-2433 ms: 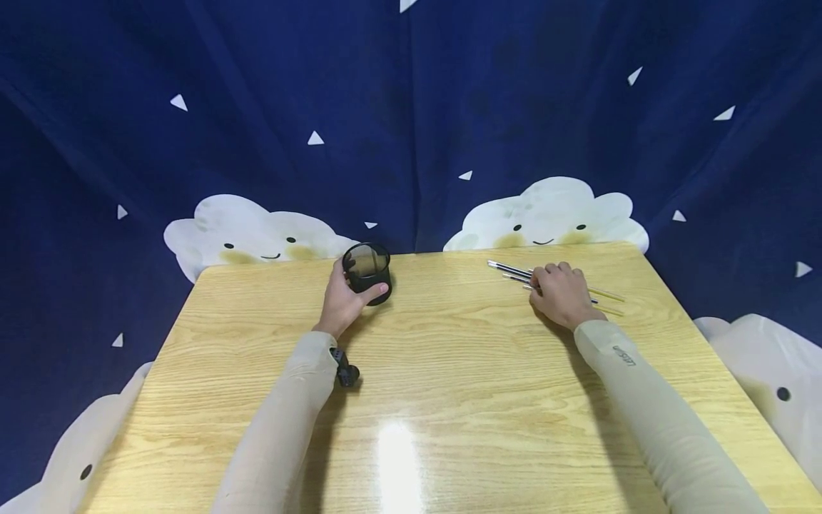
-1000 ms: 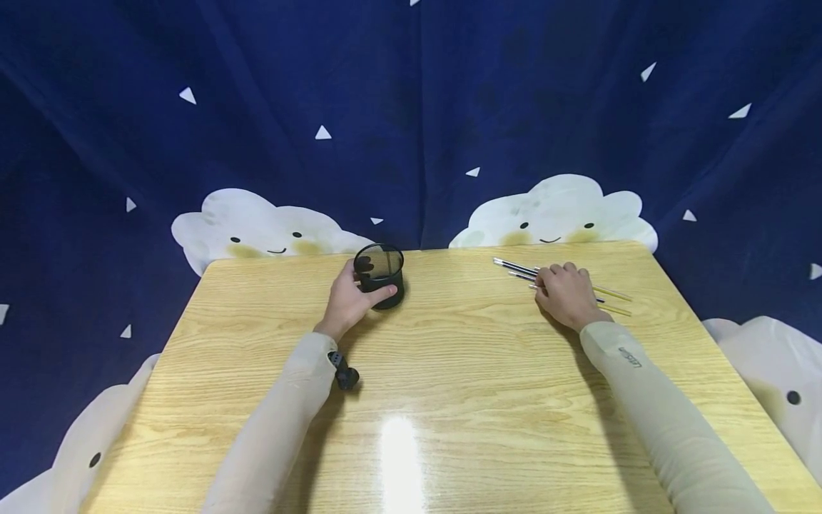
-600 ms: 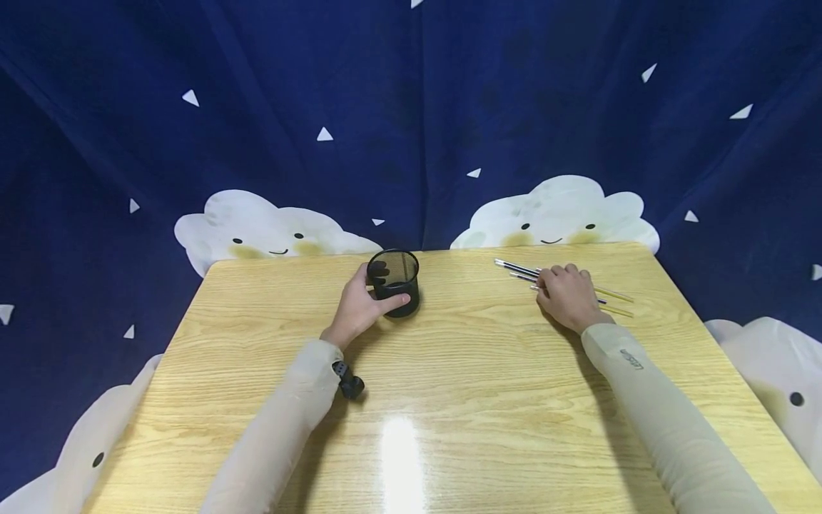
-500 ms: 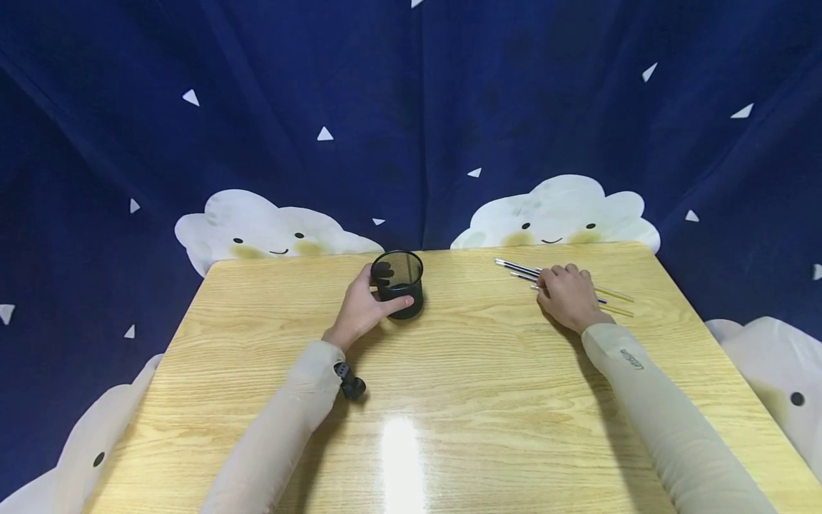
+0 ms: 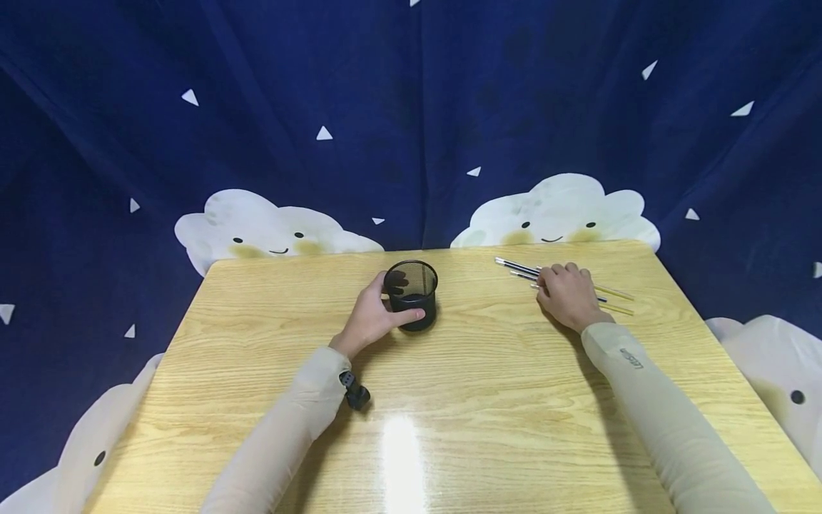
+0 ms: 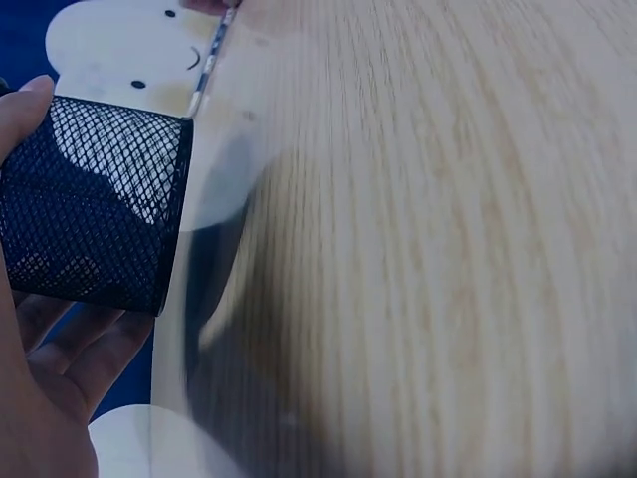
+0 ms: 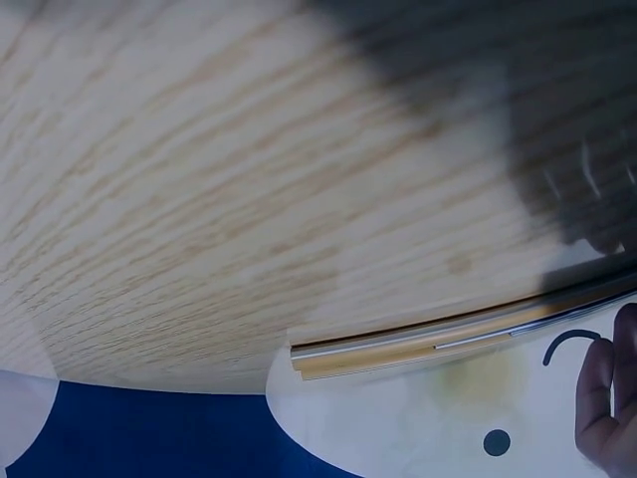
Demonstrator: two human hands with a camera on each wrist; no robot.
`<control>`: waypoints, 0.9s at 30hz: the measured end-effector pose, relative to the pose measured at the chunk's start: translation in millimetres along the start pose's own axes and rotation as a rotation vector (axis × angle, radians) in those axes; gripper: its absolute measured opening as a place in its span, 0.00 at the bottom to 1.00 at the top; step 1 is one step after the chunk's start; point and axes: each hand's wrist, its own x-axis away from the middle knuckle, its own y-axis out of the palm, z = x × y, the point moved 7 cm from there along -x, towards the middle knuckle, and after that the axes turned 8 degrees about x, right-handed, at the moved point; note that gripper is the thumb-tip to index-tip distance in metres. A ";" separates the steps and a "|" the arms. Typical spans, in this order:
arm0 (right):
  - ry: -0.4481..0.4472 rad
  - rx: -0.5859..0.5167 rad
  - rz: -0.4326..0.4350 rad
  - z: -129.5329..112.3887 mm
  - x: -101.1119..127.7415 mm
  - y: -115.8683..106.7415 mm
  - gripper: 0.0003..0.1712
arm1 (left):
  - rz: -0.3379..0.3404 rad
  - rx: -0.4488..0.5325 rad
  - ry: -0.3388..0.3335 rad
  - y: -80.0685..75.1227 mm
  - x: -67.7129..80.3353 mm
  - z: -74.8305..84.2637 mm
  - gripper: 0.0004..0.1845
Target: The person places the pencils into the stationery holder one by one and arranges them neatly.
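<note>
A black mesh pen cup [image 5: 420, 314] is upright in my left hand [image 5: 375, 314], its mouth facing up. My thumb lies across its near side, and the fingers go round behind, showing dark through the mesh. In the left wrist view the cup [image 6: 95, 199] fills the left side. To the right, my right hand [image 5: 568, 294] has its fingers curled over several thin pen-like sticks [image 5: 516, 266] lying on the table. Their dark, white-tipped ends point left, and yellow ends [image 5: 616, 293] stick out on the right. The right wrist view shows yellow and dark sticks [image 7: 398, 344] beside my fingers [image 7: 597, 398].
The light wooden table [image 5: 449, 400] ends at the back against a dark blue curtain [image 5: 411, 128] printed with white clouds and triangles. A small black device [image 5: 355, 391] is strapped at my left wrist. Bright glare [image 5: 401, 464] shows on the table's near part.
My left hand has carried the cup to the right and a little nearer to me. The right hand has stayed over the sticks, and the head view has shifted slightly.
</note>
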 end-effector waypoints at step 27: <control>0.007 -0.019 0.017 1.1 3.8 0.5 0.07 | -0.052 -0.065 0.002 17.7 4.9 -9.5 0.45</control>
